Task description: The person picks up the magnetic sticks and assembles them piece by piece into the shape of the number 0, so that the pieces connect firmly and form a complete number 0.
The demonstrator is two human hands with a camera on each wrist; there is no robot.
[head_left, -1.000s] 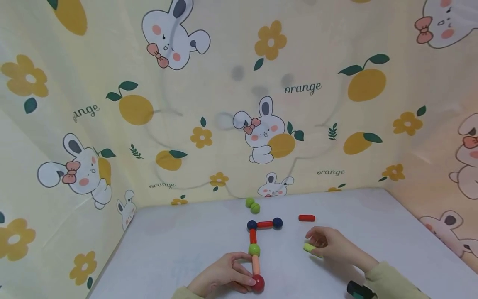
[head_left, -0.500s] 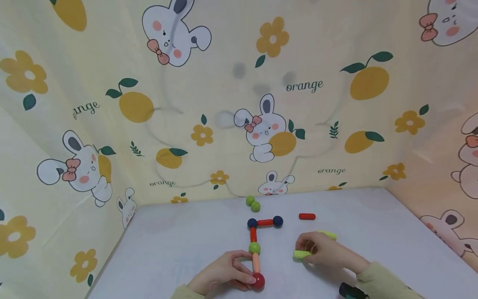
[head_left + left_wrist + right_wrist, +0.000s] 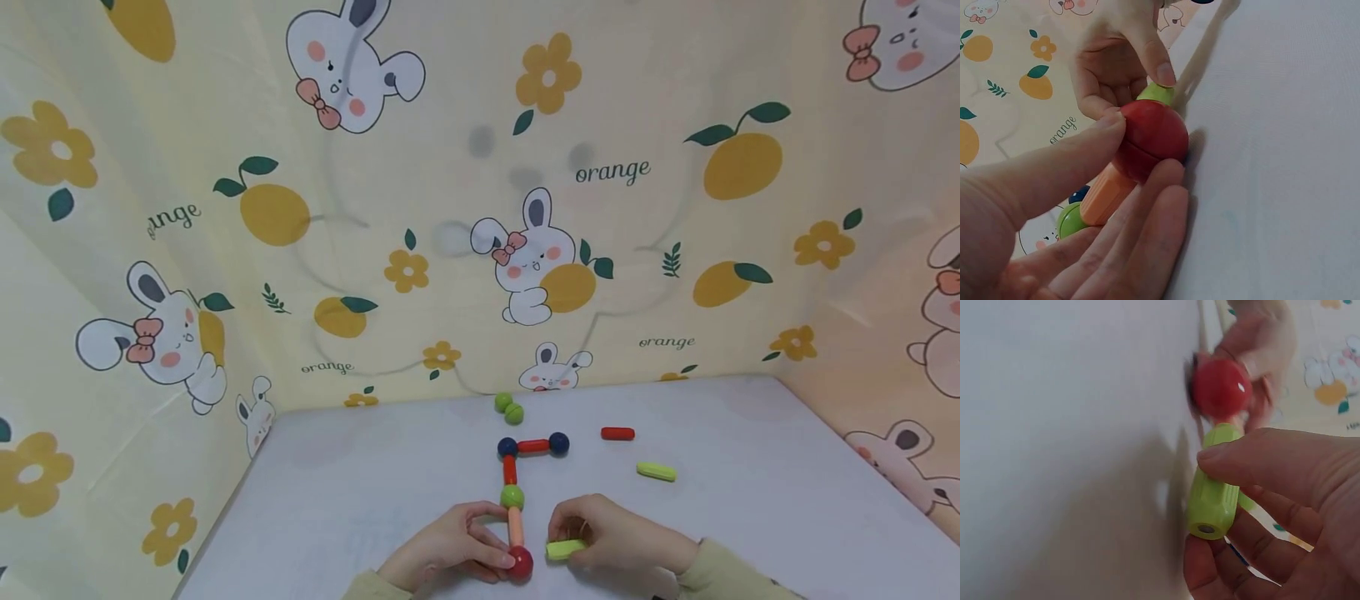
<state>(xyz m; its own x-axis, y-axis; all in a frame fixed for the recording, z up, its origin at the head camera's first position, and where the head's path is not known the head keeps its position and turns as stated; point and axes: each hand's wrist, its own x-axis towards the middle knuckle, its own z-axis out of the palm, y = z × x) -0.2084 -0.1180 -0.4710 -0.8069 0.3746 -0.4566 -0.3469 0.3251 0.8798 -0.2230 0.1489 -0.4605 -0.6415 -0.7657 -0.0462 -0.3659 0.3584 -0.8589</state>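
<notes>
My left hand (image 3: pixel 457 546) pinches a red ball (image 3: pixel 521 563) between thumb and fingers, low on the table. From that ball an orange rod (image 3: pixel 515 527) runs up to a green ball (image 3: pixel 512 497). Beyond it come a red rod (image 3: pixel 510 470), a dark blue ball (image 3: pixel 507 448), another red rod and a second dark blue ball (image 3: pixel 558 443), joined in a bent chain. My right hand (image 3: pixel 611 537) holds a yellow-green rod (image 3: pixel 1213 494) between thumb and fingers, just right of the red ball. A metal disc shows in the rod's near end in the right wrist view.
Another yellow-green rod (image 3: pixel 656 472) and a loose red rod (image 3: pixel 617 434) lie to the right of the chain. Two green balls (image 3: pixel 508 408) sit touching at the back of the white table (image 3: pixel 360 475). A patterned cloth (image 3: pixel 420 208) hangs behind and at the sides.
My right hand has picked up one yellow-green rod and carried it left and nearer, up to the red ball. The other yellow-green rod has come into view. My left hand has stayed put.
</notes>
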